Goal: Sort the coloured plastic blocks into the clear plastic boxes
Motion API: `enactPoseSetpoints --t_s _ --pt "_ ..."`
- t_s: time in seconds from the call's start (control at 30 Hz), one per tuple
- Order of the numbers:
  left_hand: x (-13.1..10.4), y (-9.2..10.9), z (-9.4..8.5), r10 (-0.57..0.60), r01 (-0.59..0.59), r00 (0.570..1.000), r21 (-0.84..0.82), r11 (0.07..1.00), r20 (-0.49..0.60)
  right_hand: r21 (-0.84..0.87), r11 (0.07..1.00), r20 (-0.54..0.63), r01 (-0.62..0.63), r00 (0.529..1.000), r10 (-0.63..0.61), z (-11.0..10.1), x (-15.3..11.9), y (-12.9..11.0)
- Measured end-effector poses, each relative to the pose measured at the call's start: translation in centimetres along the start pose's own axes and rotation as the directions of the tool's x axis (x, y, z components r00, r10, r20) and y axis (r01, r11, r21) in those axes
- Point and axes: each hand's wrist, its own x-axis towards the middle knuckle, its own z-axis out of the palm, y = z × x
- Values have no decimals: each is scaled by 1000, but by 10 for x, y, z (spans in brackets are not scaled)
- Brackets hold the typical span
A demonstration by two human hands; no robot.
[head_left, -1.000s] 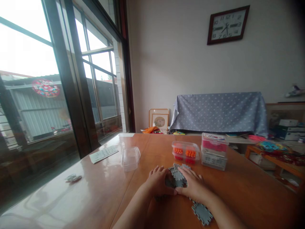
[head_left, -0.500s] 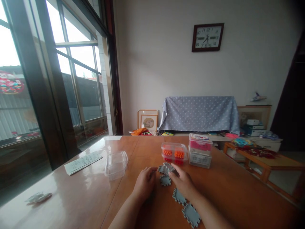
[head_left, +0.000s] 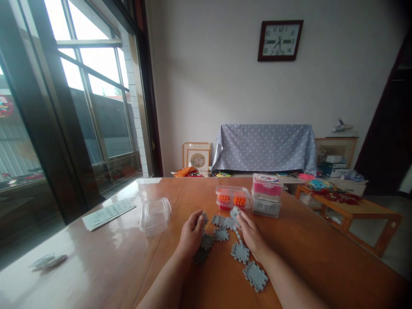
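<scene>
My left hand (head_left: 190, 234) is closed, its thumb and fingers pinching a grey interlocking tile (head_left: 205, 219) with toothed edges. Between the fingers of my right hand (head_left: 253, 234) is another grey toothed tile (head_left: 235, 213), held a little above the table. Several more such tiles lie between the hands, among them a square one (head_left: 221, 234). Just under my left hand are darker-looking tiles (head_left: 207, 242), partly covered by it. Beside my right wrist lie a tile (head_left: 240, 252) and a larger-looking one (head_left: 255, 276) nearer to me.
Behind the tiles stands a clear tub (head_left: 233, 198) holding orange and red pieces. Stacked clear boxes (head_left: 266, 196) are to its right. Leftward on the wooden table (head_left: 122, 257) are a clear lid or tub (head_left: 155, 216), a written sheet (head_left: 109, 213) and a crumpled plastic packet (head_left: 49, 261).
My hands have moved apart slightly, and each now shows a tile in its fingers. Tiles beside my left hand have come into view. The camera view has shifted slightly.
</scene>
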Motion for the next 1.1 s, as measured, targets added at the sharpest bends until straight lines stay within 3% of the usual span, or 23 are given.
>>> enactPoseSetpoints --t_s 0.17,0.33,0.43,0.53,0.67,0.77,0.93,1.1 --pt "5 -24 1 -92 93 995 59 994 -31 -36 998 -60 -48 997 46 -6 1 -1" --pt "7 -31 0 -16 27 998 216 976 -53 -167 985 -38 -42 999 36 -16 1 1" --pt "4 -26 0 29 -27 1000 316 949 -2 -312 950 84 -24 995 53 -20 -12 -6" --pt "-1 -20 0 65 -83 996 347 934 64 -455 889 288 57 954 87 -18 -32 -15" --pt "-6 -15 3 81 -116 989 314 942 123 -600 775 393 197 917 71 -3 -49 -16" --pt "-7 -14 6 77 -109 989 270 957 126 -662 706 374 252 927 20 11 -46 -11" --pt "-7 -12 8 110 -130 989 226 965 99 -654 713 270 253 958 -92 26 -32 -6" --pt "-6 -8 4 90 -102 994 261 960 58 -679 647 222 347 937 -269 26 -14 -13"
